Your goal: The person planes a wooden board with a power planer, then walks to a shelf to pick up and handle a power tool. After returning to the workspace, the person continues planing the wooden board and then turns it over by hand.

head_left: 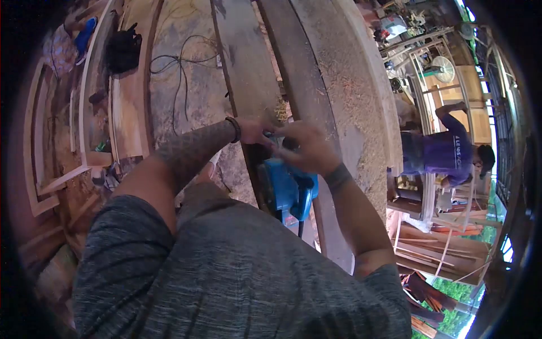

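A blue power tool (275, 183), probably an electric planer, rests on long wooden boards (248, 62) in front of my body. Its loop handle (305, 198) points toward me, with a dark cord below. My left hand (252, 133), with a dark band at the wrist, is at the front end of the tool. The fingers there are bent inward, and whatever they pinch is too small to make out. Just above the tool, my right hand (309, 148) reaches across toward the left fingertips. Motion smears its fingers, and its thumb stands apart from them. Neither hand is on the loop handle.
A black cable (180, 61) lies looped on the dusty surface at left. Wood shavings (353, 90) cover the surface at right. A black bag (122, 50) and wooden frames (84, 107) lie far left. Another person (443, 150) in purple works at right, near a fan (444, 69).
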A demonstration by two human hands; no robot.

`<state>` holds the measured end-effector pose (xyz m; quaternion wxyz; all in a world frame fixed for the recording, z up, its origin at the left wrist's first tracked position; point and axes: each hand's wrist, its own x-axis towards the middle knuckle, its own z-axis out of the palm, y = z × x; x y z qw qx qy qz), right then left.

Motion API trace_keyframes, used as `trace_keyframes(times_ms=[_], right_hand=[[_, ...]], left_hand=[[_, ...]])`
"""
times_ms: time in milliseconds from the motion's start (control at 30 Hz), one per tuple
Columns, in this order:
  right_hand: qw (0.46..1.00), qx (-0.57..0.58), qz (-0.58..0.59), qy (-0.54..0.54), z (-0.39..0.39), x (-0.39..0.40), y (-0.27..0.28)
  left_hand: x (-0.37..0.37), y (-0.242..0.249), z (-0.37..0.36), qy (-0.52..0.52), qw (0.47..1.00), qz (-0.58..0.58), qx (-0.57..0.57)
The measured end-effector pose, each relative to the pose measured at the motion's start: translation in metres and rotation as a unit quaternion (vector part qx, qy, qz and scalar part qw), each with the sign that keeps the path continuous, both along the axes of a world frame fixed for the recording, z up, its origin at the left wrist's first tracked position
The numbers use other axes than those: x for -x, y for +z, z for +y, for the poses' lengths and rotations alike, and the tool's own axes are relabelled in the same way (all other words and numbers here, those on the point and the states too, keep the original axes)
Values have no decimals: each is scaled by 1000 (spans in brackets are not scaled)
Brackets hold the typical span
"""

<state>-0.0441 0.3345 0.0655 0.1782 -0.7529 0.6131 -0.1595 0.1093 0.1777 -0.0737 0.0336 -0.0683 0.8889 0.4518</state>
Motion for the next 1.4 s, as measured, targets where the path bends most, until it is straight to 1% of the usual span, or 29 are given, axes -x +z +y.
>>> trace_keyframes(times_ms=[33,67,100,133,167,200,233,300,333,367,400,433,467,500,600,633,667,700,800,900,967,1033,1067,1133,1200,1267,1300,1367,1400], right_hand=[[991,-104,78,-21,-5,-9,10],[965,-206,154,-43,-11,-19,21],[968,-211,132,-35,-13,-18,17],[970,-216,109,-28,-14,-17,13],[992,-126,-10,14,-8,-4,-14],[989,-35,-129,55,-6,-3,-19],[997,-9,-67,21,-6,3,-20],[997,43,55,-44,-7,12,-15],[989,-68,107,-82,-9,5,-7],[965,-176,157,-118,-12,-5,2],[924,-283,204,-155,-12,-10,7],[960,-198,172,-98,-8,-6,-2],[983,-110,138,-40,-2,2,-18],[994,-22,103,20,1,3,-19],[989,78,127,9,3,6,-11],[990,-42,125,-46,1,1,-7],[974,-162,121,-101,-1,-4,-2],[941,-277,116,-154,-3,-5,0],[976,-163,138,-25,9,8,-22],[993,-62,95,27,15,16,-32],[992,-18,-10,125,12,23,-29],[993,-23,-66,92,8,18,-19],[996,-50,-69,11,6,12,-15],[989,-112,3,-99,3,-3,-10],[959,-181,152,-155,1,-14,-10],[987,-54,142,-50,3,-5,-26],[991,8,136,6,3,-5,-27],[989,109,100,28,3,-5,-26],[990,78,114,-7,0,-10,-20]], left_hand=[[-3,6,2,10,1000,5,-9],[-6,10,5,18,1000,10,-18],[-6,12,4,24,999,16,-23],[-2,4,0,12,1000,18,-14],[2,-12,-4,-1,1000,21,-9],[3,-10,-3,-13,1000,23,-6],[2,-9,-1,-8,999,32,-13],[-1,-3,4,5,998,48,-27],[-1,-5,5,9,998,48,-27],[0,-10,3,14,998,50,-24],[-1,-3,5,18,998,51,-23],[-2,4,4,12,1000,12,-21],[-2,11,2,7,999,-27,-18],[-3,19,3,2,998,-65,-17],[-1,11,1,5,997,-71,-18],[-2,10,2,5,998,-61,-25],[-1,9,2,3,998,-50,-31],[0,11,1,1,999,-38,-36],[-3,18,5,10,999,-40,-8],[-7,31,2,-15,998,-43,-51],[-2,20,0,-16,998,-47,-43],[-1,17,0,-14,999,-41,-32],[-2,14,0,-11,999,-32,-26],[-2,12,1,-3,999,-27,-20],[1,7,2,6,999,-33,-21],[6,-4,-2,-5,998,-61,2],[8,-8,-2,-9,997,-76,11],[9,-16,-4,-20,997,-73,-1],[8,-18,-6,-22,997,-72,-5]])
